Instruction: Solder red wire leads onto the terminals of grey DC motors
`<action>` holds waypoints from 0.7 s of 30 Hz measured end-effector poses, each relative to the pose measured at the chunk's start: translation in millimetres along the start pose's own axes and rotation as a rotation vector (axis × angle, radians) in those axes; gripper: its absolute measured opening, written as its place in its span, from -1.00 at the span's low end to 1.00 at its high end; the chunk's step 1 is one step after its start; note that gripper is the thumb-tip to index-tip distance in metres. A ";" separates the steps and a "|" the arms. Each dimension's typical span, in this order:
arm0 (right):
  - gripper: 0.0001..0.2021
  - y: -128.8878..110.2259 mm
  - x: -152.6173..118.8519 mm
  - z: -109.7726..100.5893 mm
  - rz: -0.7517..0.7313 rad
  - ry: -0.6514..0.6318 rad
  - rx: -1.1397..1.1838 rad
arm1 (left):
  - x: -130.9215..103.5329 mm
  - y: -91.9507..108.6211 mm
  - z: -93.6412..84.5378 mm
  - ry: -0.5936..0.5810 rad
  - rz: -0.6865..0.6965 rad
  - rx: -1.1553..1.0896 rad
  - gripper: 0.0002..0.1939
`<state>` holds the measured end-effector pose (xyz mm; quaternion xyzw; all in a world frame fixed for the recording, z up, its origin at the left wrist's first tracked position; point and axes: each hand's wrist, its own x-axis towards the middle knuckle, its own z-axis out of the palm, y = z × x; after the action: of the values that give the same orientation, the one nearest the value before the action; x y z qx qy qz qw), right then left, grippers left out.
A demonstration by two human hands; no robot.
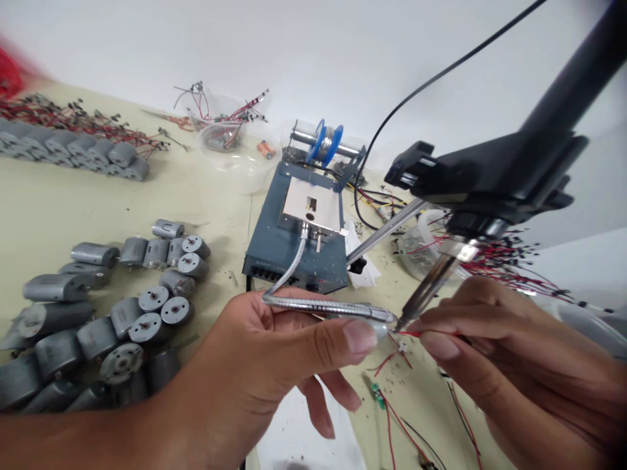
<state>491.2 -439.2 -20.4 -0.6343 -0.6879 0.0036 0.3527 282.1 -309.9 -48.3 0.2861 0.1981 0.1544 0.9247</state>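
Note:
My left hand [289, 352] is closed around a small grey motor, mostly hidden behind the thumb, just under the end of a flexible metal solder tube [333, 307]. Between the thumb and forefinger of my right hand [494, 339] is a thin red wire [414, 333], its end near the motor. The tip of a soldering iron [431, 284], clamped in a black holder [490, 173], points down to where the wire and tube end meet. Behind my left hand stands a blue-grey solder feeder [274, 225] with a blue solder spool [324, 142] on top.
Many loose grey motors [59, 287] lie at the left, with a stacked row [73, 147] behind them. Clear plastic tubs [220, 137] hold wired parts. A white sheet [308, 434] and a small green board with wires [377, 395] lie at the front. A black cable arches behind.

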 end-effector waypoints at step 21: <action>-0.90 5.0 2.2 2.9 -0.012 -0.027 -0.004 | -2.5 -1.2 0.1 0.033 -0.028 -0.028 -0.86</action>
<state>494.2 -435.1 -23.8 -0.6309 -0.6963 0.0084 0.3422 280.2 -311.9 -48.2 0.2678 0.2149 0.1490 0.9273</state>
